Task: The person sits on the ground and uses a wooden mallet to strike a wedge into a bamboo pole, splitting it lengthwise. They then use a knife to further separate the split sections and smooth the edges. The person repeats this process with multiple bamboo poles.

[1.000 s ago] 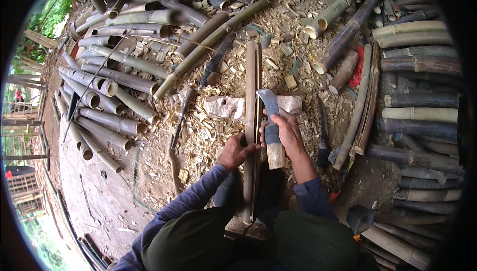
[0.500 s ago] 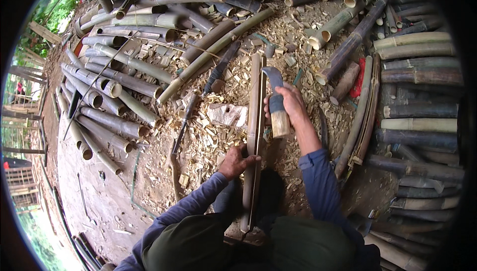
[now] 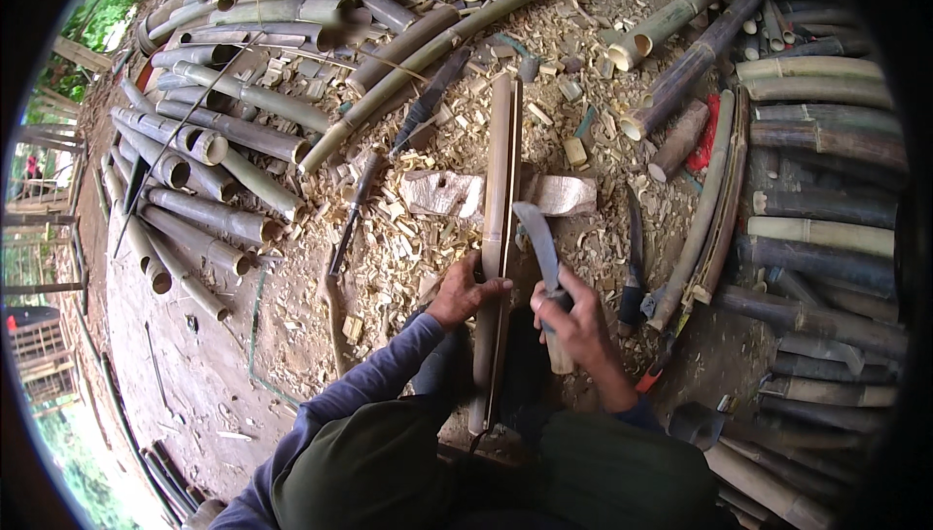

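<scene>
Upright in the picture between my knees stands a long split bamboo pole (image 3: 498, 175), its far part lying across a pale chopped wooden block (image 3: 554, 196). My left hand (image 3: 465, 295) is closed round the pole at its near half, thumb laid over the top. In my right hand (image 3: 580, 326), just right of the pole, is a billhook (image 3: 540, 243) with a hooked grey blade and a wooden handle. Its fingers wrap the handle near the blade, which points away from me, close beside the pole. The pole's underside is hidden.
Wood chips cover the ground round the block. A dark long-handled tool (image 3: 358, 209) lies left, another blade (image 3: 635, 248) right. Bamboo poles (image 3: 228, 132) are heaped at the far left, and more (image 3: 821, 190) are stacked along the right. A red-ended tool (image 3: 649, 377) lies near right.
My right hand has drawn the billhook back toward me along the pole's right side, and its blade shows more fully. My left hand keeps its hold on the pole.
</scene>
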`<state>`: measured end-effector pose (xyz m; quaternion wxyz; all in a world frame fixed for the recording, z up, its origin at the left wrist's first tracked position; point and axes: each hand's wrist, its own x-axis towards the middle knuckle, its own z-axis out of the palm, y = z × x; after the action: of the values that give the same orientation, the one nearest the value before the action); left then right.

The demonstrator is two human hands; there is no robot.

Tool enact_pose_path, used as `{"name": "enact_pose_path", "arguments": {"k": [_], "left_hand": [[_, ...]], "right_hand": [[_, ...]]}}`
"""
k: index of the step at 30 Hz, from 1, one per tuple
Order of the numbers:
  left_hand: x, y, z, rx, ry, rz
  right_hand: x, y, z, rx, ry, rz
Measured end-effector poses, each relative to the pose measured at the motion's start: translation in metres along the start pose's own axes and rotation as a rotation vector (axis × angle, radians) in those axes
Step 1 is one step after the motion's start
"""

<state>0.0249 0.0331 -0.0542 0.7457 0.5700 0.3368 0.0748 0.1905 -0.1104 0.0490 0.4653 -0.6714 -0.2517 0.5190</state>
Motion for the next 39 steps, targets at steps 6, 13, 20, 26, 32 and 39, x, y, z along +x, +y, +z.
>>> {"name": "enact_pose_path", "arguments": {"k": [6, 13, 20, 26, 32, 39], "left_hand": [[0.003, -0.008, 0.007, 0.283, 0.125, 0.000], [-0.001, -0.002, 0.014, 0.472, 0.253, 0.026], [0.001, -0.016, 0.020, 0.599, 0.320, 0.084], [0.002, -0.011, 0.023, 0.667, 0.354, 0.058], [0.003, -0.007, 0.021, 0.642, 0.348, 0.049], [0.002, 0.002, 0.026, 0.668, 0.349, -0.018]], "right_hand": [[-0.019, 0.026, 0.006, -0.444, 0.056, -0.224], [-0.024, 0.021, 0.010, -0.769, 0.056, -0.244], [-0.020, 0.024, 0.027, -0.729, 0.109, -0.208], [-0.008, 0.039, 0.043, -0.513, 0.170, -0.269], [0.001, 0.041, 0.042, -0.445, 0.180, -0.294], [0.023, 0.025, 0.044, -0.351, 0.207, -0.162]]}}
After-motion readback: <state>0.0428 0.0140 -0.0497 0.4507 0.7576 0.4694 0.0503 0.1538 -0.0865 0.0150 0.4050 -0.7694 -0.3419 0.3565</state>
